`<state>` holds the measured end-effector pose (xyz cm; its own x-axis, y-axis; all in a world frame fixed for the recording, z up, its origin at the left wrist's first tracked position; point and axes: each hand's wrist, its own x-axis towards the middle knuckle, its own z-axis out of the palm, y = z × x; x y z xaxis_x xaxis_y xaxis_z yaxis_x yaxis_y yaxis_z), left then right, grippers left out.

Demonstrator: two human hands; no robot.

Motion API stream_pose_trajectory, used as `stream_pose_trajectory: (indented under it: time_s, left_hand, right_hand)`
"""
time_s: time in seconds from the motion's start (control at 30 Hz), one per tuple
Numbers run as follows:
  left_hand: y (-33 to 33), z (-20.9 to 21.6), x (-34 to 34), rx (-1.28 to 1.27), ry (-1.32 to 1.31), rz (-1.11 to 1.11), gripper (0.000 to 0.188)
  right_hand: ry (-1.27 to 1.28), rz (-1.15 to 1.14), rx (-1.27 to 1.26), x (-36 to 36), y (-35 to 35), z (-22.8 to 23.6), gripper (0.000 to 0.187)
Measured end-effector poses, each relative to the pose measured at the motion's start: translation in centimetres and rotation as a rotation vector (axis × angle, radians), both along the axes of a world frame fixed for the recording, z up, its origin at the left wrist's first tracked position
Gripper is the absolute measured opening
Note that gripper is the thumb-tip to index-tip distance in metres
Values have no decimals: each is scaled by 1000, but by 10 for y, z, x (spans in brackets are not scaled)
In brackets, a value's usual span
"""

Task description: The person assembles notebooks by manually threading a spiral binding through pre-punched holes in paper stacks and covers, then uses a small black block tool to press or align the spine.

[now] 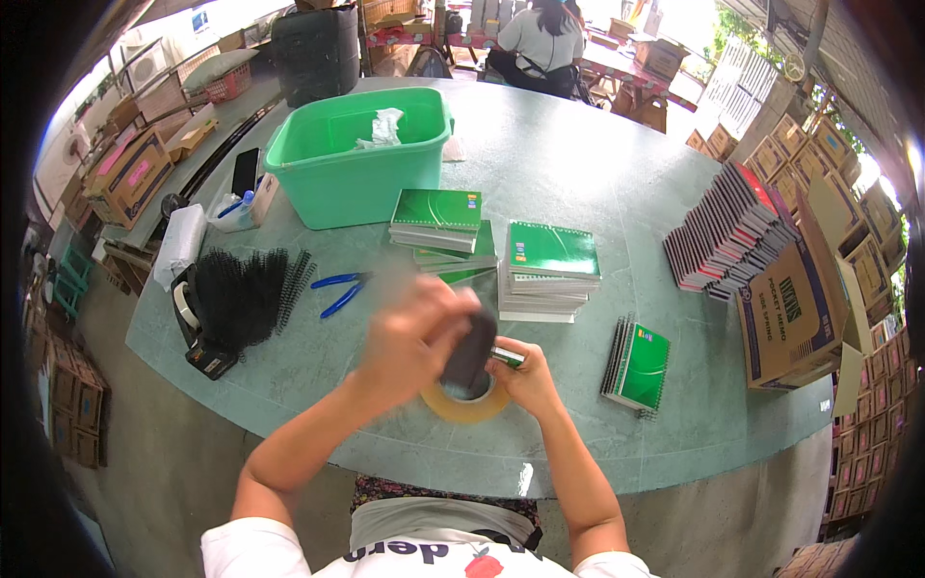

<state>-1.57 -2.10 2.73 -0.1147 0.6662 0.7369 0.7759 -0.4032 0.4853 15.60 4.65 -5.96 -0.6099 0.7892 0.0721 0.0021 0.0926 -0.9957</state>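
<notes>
My right hand (525,378) grips a small green-covered notebook (509,357), seen mostly edge-on. Motion smears part of my left hand (409,337), but its fingers look curled closed. Between the two hands is a blurred dark oval shape (471,349), too smeared to name; whether my left fingers hold it is unclear. Below it, a roll of yellowish tape (453,408) lies on the table. Stacks of green notebooks (549,252) (436,209) stand just beyond my hands. A smaller stack of green spiral notebooks (638,366) lies to the right.
Blue-handled pliers (339,294) lie left of my hands, near a heap of black spiral coils (246,294). A green plastic bin (361,178) stands behind. At right are stacked red-covered notebooks (727,231) and an open carton (792,306). Another person (541,43) sits in the background.
</notes>
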Motion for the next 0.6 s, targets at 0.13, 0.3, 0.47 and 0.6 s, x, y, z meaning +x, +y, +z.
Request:
stream_pose_trajectory:
  time_s: [0.13,0.3,0.47,0.6]
  left_hand:
    - [2,-20,7,-157,76,-156,26]
    - [9,-23,3,-279,6,-199,25]
    - [-37,-53,-24,-444,32,-218,22]
    - [-56,-77,-67,-602,216,58,22]
  right_hand:
    - [-2,35,-50,0,3,-4,36]
    - [47,88,-43,-6,3,-5,33]
    - [93,39,-106,6,12,1,27]
    - [258,55,-32,10,10,-4,23]
